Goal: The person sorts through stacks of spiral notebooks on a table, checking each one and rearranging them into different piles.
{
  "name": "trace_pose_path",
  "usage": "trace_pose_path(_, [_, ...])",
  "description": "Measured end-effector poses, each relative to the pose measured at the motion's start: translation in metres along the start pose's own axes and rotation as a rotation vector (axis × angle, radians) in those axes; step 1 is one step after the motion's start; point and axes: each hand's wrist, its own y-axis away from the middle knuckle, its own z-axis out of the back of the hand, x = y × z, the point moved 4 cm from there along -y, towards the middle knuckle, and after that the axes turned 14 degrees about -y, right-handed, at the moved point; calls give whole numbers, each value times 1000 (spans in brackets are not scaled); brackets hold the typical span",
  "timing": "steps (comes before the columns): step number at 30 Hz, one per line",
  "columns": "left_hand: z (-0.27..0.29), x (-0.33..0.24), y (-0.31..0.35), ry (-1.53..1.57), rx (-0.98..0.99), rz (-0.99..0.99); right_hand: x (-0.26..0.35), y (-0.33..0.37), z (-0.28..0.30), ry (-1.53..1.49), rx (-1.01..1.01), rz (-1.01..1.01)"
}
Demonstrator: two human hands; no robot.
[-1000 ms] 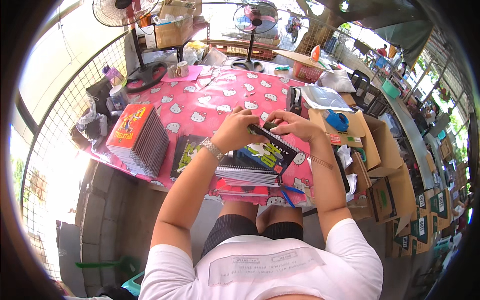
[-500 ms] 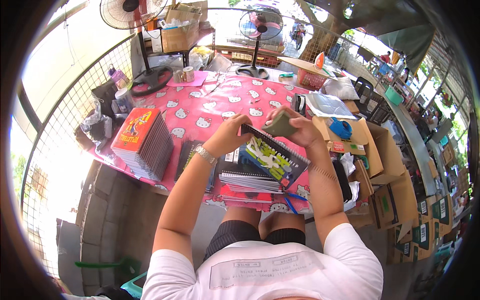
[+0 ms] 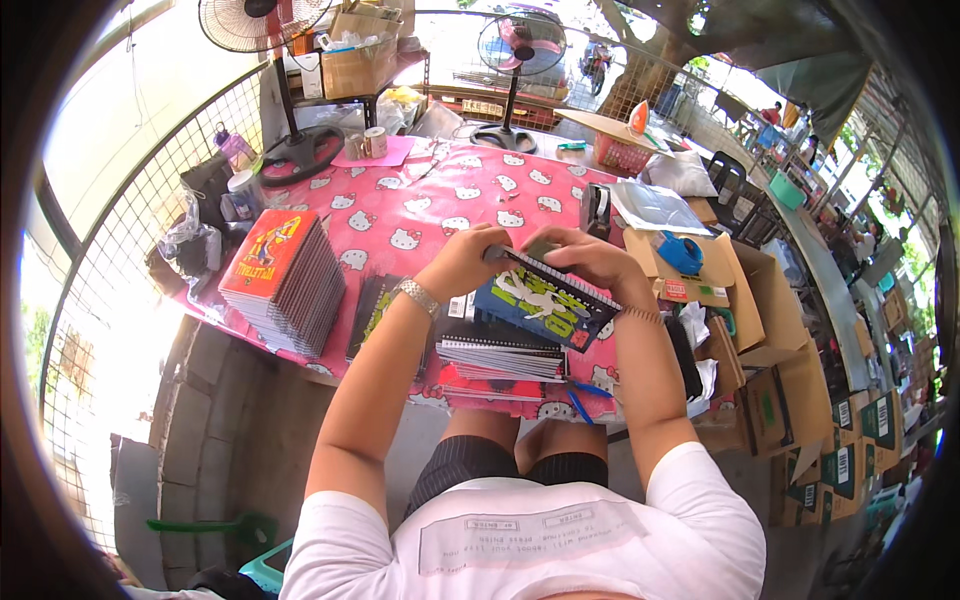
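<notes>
A spiral notebook (image 3: 540, 305) with a blue, green and white cover is tilted above a stack of black spiral notebooks (image 3: 500, 355). My left hand (image 3: 468, 262) is closed on its upper left corner. My right hand (image 3: 598, 262) is closed at the notebook's wire-bound edge, round a flat olive-grey piece (image 3: 541, 246) whose kind I cannot make out; the fingers hide most of it. Beneath the stack are red covers (image 3: 490, 385). Another dark notebook (image 3: 376, 315) lies left of the stack, partly behind my left forearm.
A tall stack of orange-red spiral notebooks (image 3: 282, 280) stands on the pink patterned tablecloth (image 3: 380, 220) at left. Blue pen-like tools (image 3: 582, 402) lie near the front edge. Right are a blue tape dispenser (image 3: 680, 254) and open cardboard boxes (image 3: 770, 310). Two fans (image 3: 300, 155) stand behind.
My right hand has brought the olive-grey piece down to the notebook's bound edge, turning it edge-on. The notebook has tilted slightly, showing more of its cover.
</notes>
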Motion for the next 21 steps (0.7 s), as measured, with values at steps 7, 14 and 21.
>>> trace_pose_path(7, [-2,7,2,301,199,156,-6,-4,7,46,101,55])
trace_pose_path(14, [-10,18,2,525,169,236,13,-19,0,331,30,80])
trace_pose_path(21, [1,21,14,429,62,281,-8,-36,16,204,-194,1])
